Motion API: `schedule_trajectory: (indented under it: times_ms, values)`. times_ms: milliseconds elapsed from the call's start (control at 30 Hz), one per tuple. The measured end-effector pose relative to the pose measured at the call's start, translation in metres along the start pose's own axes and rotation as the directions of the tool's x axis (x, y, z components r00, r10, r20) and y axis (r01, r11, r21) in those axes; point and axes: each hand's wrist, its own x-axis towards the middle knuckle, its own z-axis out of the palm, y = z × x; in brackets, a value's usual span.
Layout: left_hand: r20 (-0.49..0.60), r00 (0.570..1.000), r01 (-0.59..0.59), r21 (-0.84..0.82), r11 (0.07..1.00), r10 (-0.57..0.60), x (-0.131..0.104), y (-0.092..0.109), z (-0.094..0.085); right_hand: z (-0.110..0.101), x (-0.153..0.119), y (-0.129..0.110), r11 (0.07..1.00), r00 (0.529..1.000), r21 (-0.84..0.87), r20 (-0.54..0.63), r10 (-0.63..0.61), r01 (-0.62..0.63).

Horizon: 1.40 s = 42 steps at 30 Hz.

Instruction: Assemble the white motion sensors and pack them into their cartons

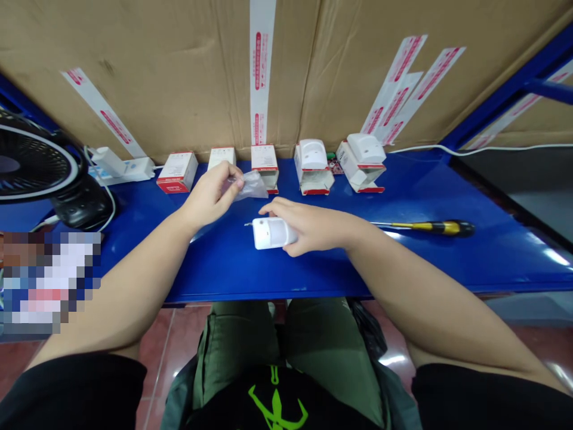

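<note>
My left hand (215,194) pinches a crumpled clear plastic bag (253,185) in front of the small boxes. Just right of it, my right hand (298,226) is wrapped round a white plastic device (270,232) held above the blue table, its rounded face turned up. Behind the bag stands an open white and red box (264,160). Two more open boxes to the right each have a white device on top, one device (313,153) near the middle and another device (366,148) farther right.
A closed box (178,172) and a partly hidden box (221,156) stand at the back left. A black fan (76,194) and a power strip (134,169) are at the left. A yellow-black screwdriver (439,227) lies on the blue table (425,263). Cardboard (170,71) covers the back.
</note>
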Motion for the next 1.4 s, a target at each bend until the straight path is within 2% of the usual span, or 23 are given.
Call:
schedule_trajectory:
  times_ms: [67,133,167,233,300,367,467,600,667,733,833,900,1000,1100,1233,1400]
  values:
    - [0.002,1.0,0.006,-0.022,1.0,-0.006,-0.001,0.001,0.002,-0.009,-0.008,0.007,0.996,0.998,0.088,-0.058,0.008,-0.003]
    - [-0.003,1.0,0.013,-0.026,1.0,-0.013,-0.002,0.002,0.003,-0.015,-0.01,0.013,0.969,0.98,0.246,-0.193,0.051,-0.002]
    - [-0.008,1.0,0.018,-0.025,1.0,-0.018,-0.003,0.003,0.004,-0.016,-0.009,0.017,0.942,0.954,0.337,-0.285,0.093,0.009]
    - [-0.02,0.999,0.028,-0.029,0.999,-0.028,-0.003,0.005,0.005,-0.016,-0.005,0.023,0.88,0.853,0.471,-0.483,0.197,0.064]
    - [-0.026,0.999,0.032,-0.042,0.999,-0.033,-0.004,0.006,0.006,-0.014,0.001,0.027,0.86,0.735,0.498,-0.624,0.265,0.113]
    - [-0.022,1.0,0.02,-0.07,0.997,-0.022,-0.004,0.008,0.007,-0.011,0.005,0.031,0.867,0.679,0.48,-0.68,0.275,0.13]
    - [-0.004,1.0,-0.011,-0.11,0.994,0.01,-0.005,0.011,0.009,-0.009,0.009,0.035,0.878,0.666,0.454,-0.704,0.247,0.154]
    - [0.066,0.998,0.001,-0.081,0.997,0.005,-0.005,0.014,0.01,-0.006,0.01,0.037,0.917,0.603,0.346,-0.78,0.166,0.196]
    - [0.089,0.996,0.003,-0.061,0.998,0.002,-0.005,0.015,0.01,-0.005,0.008,0.036,0.947,0.602,0.272,-0.79,0.117,0.173]
    - [0.103,0.995,-0.009,-0.052,0.999,0.014,-0.004,0.016,0.011,-0.005,0.005,0.032,0.964,0.621,0.232,-0.777,0.104,0.129]
    - [0.118,0.992,-0.03,-0.055,0.998,0.036,-0.002,0.016,0.013,-0.004,0.002,0.028,0.961,0.663,0.256,-0.738,0.125,0.103]
    - [0.12,0.992,-0.039,-0.063,0.997,0.046,-0.001,0.017,0.014,-0.002,0.003,0.028,0.947,0.685,0.293,-0.717,0.128,0.129]
    - [0.105,0.994,-0.013,-0.062,0.998,0.02,-0.001,0.017,0.016,0.004,0.008,0.031,0.925,0.67,0.333,-0.73,0.132,0.181]
    - [0.086,0.996,0.018,-0.064,0.998,-0.012,-0.002,0.015,0.018,0.007,0.014,0.034,0.907,0.667,0.391,-0.719,0.195,0.156]
    - [0.041,0.997,-0.057,-0.116,0.992,0.062,-0.004,0.014,0.02,0.007,0.016,0.035,0.816,0.703,0.543,-0.659,0.268,0.199]
    - [0.064,0.994,-0.085,-0.08,0.993,0.09,-0.003,0.015,0.02,0.003,0.017,0.035,0.695,0.709,0.673,-0.618,0.34,0.253]
